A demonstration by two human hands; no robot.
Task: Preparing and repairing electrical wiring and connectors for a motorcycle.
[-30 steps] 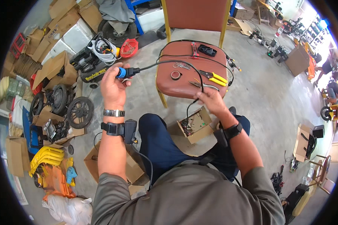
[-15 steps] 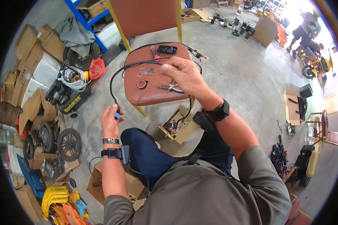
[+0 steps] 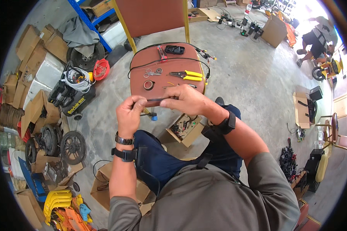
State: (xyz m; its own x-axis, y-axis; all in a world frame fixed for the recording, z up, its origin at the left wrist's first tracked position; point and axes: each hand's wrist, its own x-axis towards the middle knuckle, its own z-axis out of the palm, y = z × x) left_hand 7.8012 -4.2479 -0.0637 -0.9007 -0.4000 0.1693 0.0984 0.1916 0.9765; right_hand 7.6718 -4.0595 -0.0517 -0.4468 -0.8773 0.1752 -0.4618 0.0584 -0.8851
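Observation:
A black cable [image 3: 154,100] is stretched between my hands over the front edge of a brown chair seat [image 3: 138,96]. My left hand [image 3: 129,113] pinches one part of it, and my right hand [image 3: 187,101] grips it a short way to the right. Below my left hand hangs a blue-tipped connector [image 3: 154,116]. On the seat lie yellow-handled wire strippers [image 3: 189,75], a tape roll [image 3: 148,85], small scissors [image 3: 152,73], a red-handled tool [image 3: 161,54] and a black case [image 3: 174,49]. My right hand partly hides another tool behind it.
An open cardboard box [image 3: 185,133] with wires stands below the seat, another box [image 3: 104,181] by my left arm. Wheels [image 3: 73,147], a black compressor [image 3: 79,101] and cartons crowd the left. Black cables [image 3: 287,159] lie at the right; a person [image 3: 318,38] bends beyond.
My left hand has moved up and right, and my right hand down, so they are closer together. The cable's raised loop is gone; the blue connector now hangs free. The yellow-handled wire strippers are uncovered.

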